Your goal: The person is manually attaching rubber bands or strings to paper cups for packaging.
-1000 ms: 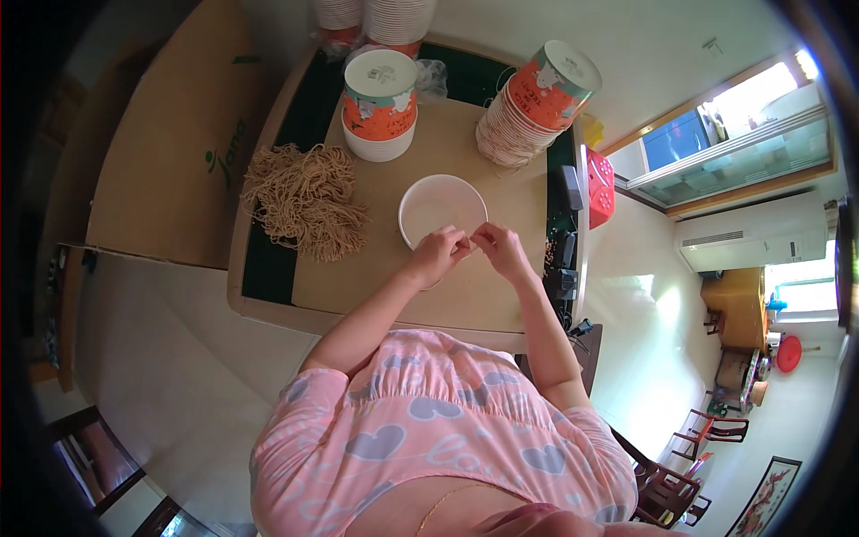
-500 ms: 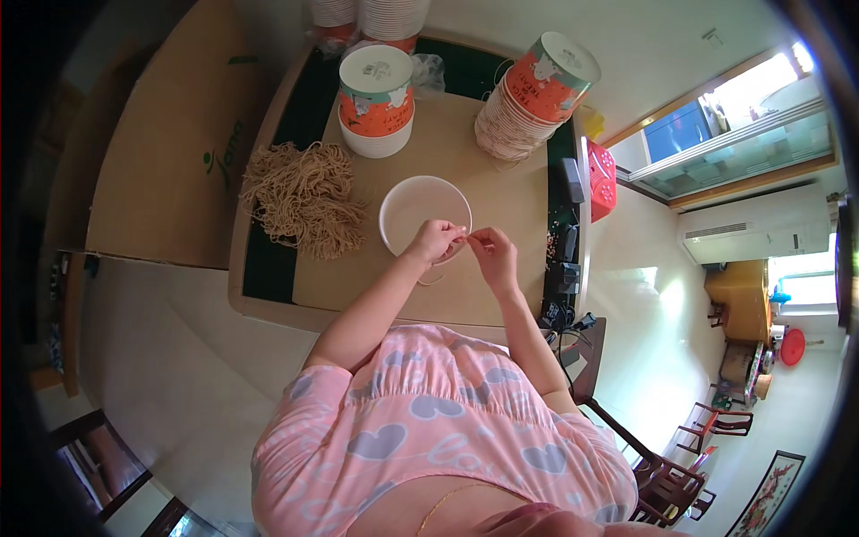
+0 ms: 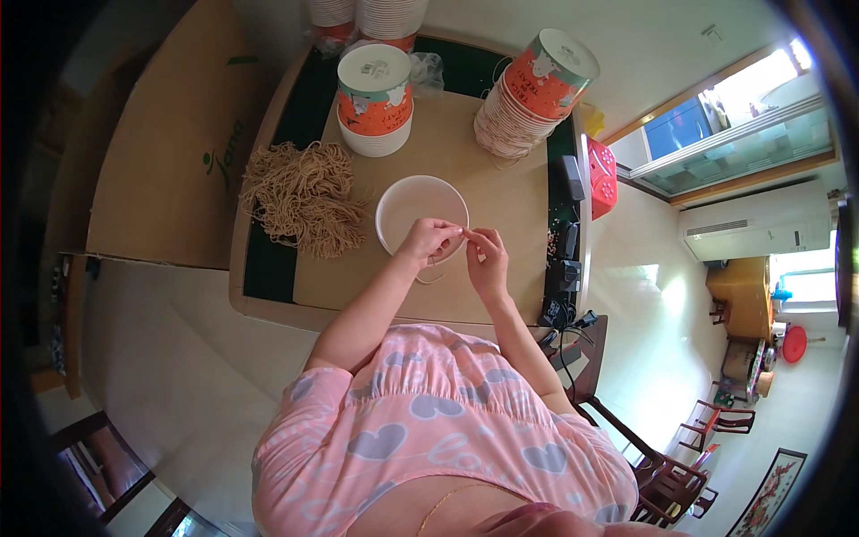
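A white paper bucket (image 3: 398,201) stands mouth up in the middle of the table. Over its near right rim, my left hand (image 3: 428,242) and my right hand (image 3: 487,259) meet fingertip to fingertip, both closed in a pinch. A thin tan cord (image 3: 431,280) hangs in a loop below the left hand beside the bucket; its end between my fingertips is too small to see clearly. To the left lies a loose heap of tan cords (image 3: 309,201).
Behind stand an upturned orange-and-green bucket stack (image 3: 376,107) and, at right, another stack with cords on it (image 3: 523,107). A big cardboard box (image 3: 165,152) is at left. Black adapters (image 3: 565,273) and a red basket (image 3: 602,179) line the right edge.
My right hand has turned and shifted slightly left, its fingertips now a little higher against the left hand's. The white bucket appears a touch further left.
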A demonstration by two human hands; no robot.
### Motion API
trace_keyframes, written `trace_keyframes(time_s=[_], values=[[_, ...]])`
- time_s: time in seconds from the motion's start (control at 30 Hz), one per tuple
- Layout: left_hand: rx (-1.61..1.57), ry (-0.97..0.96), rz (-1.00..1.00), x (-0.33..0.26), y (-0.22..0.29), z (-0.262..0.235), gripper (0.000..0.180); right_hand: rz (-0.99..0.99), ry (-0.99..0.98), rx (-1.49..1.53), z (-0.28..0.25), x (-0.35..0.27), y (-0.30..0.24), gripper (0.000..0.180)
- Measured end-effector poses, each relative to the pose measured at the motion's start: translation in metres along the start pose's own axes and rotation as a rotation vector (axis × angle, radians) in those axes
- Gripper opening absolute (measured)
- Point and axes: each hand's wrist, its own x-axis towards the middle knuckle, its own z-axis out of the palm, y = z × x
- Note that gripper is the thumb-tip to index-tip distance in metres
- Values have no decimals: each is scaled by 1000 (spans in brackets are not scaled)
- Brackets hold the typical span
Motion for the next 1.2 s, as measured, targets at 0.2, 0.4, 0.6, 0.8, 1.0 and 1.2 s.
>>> trace_keyframes(time_s=[0.2,0.4,0.6,0.8,1.0,1.2], values=[[260,47,177,-5,-4,-5,11,136,-141,96,-8,13,9,18],[506,103,453,-6,-6,-5,12,170,-211,98,-4,21,18,8],[388,94,324,-7,-2,-7,12,165,-173,59,-3,25,12,5],[626,191,593,-15,1,0,8,148,-175,35,-1,25,10,7],[638,179,524,-29,6,-11,7,154,-311,10,-10,27,-16,20],[692,148,487,-37,-1,-21,8,78,-417,-54,-5,23,-6,17]])
